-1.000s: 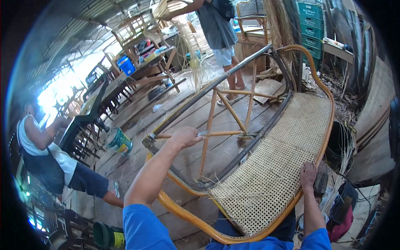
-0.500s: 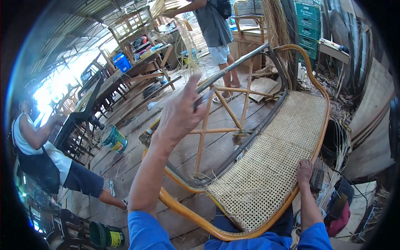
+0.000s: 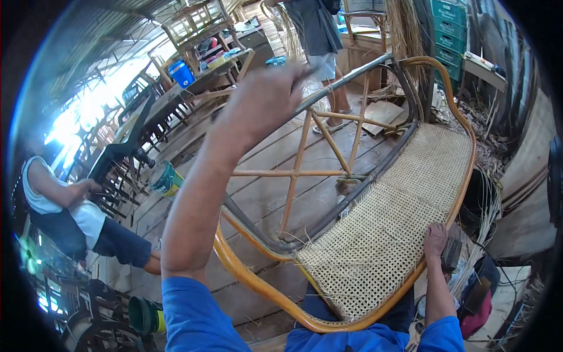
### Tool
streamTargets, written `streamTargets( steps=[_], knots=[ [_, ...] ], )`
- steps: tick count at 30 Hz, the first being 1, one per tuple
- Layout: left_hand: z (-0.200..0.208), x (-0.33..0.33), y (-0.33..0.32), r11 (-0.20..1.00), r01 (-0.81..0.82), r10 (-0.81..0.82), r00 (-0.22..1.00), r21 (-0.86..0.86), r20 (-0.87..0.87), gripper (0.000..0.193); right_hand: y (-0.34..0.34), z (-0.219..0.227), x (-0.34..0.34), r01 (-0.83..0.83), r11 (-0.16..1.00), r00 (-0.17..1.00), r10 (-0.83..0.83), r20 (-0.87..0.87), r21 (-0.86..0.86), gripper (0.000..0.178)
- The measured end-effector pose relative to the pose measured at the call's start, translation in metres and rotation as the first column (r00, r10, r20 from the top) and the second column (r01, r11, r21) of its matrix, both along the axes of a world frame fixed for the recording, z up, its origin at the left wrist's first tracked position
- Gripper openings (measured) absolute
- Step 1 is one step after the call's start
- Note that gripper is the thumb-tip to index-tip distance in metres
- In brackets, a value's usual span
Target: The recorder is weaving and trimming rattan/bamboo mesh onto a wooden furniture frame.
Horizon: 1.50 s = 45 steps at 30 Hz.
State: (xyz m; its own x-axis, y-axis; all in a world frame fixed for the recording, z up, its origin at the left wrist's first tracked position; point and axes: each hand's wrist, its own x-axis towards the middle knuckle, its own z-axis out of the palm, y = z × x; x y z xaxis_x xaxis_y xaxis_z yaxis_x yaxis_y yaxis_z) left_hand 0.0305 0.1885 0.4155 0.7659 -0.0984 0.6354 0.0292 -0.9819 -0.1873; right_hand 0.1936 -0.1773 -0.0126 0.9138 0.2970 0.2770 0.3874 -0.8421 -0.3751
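Observation:
A rattan furniture frame (image 3: 258, 286) of bent, glossy poles lies across my lap, with woven cane webbing (image 3: 381, 234) stretched over its near part. Loose strands stick out along the webbing's inner edge. My right hand (image 3: 434, 239) grips the right-hand rim, its fingers over the webbing's border. Raised above the far left part of the frame, my left hand (image 3: 264, 102) is closed and smeared by motion. A thin, greyish blade-like tool sticks out past its fingers; its exact kind is too blurred to tell.
A person (image 3: 64, 205) sits at the left, and another person (image 3: 316, 35) stands beyond the frame. Buckets (image 3: 167, 179) stand on the plank floor. Stacked green crates (image 3: 448, 35), hanging fibres (image 3: 404, 35) and leaning boards crowd the right side. A blue container (image 3: 182, 74) sits on a cluttered bench.
My left hand has swung up and turned, its forefinger no longer pointing upward. My right hand keeps its hold on the rim. The view has shifted slightly; the seated person's arm has lowered.

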Motion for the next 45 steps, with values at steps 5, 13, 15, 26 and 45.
streamTargets(
  steps=[5, 13, 15, 26, 45],
  knots=[
    [-0.079, -0.003, 0.075, 0.924, -0.378, 0.356, 0.786, 0.061, -0.505, 0.022, -0.005, -0.025, 0.005, -0.01, 1.0, 0.978, 0.005, 0.207, 0.02, 0.009],
    [-0.152, -0.021, 0.124, 0.884, -0.37, 0.008, 0.621, -0.285, -0.784, 0.032, -0.001, -0.018, 0.008, -0.091, 0.996, 0.976, 0.089, 0.199, 0.002, 0.009],
    [-0.145, -0.019, 0.124, 0.883, -0.257, -0.109, 0.702, -0.393, -0.704, 0.046, 0.002, -0.014, 0.008, -0.127, 0.992, 0.974, 0.121, 0.192, 0.016, 0.009],
    [-0.183, -0.045, 0.206, 0.589, -0.609, 0.06, 0.688, -0.53, -0.723, 0.038, -0.011, -0.033, 0.013, -0.075, 0.982, 0.956, 0.12, 0.266, -0.175, 0.015],
    [-0.172, -0.048, 0.168, 0.48, -0.823, 0.059, 0.376, -0.304, -0.925, 0.021, -0.018, -0.058, 0.028, -0.13, 0.99, 0.976, 0.119, 0.182, 0.051, 0.011]
  ],
)
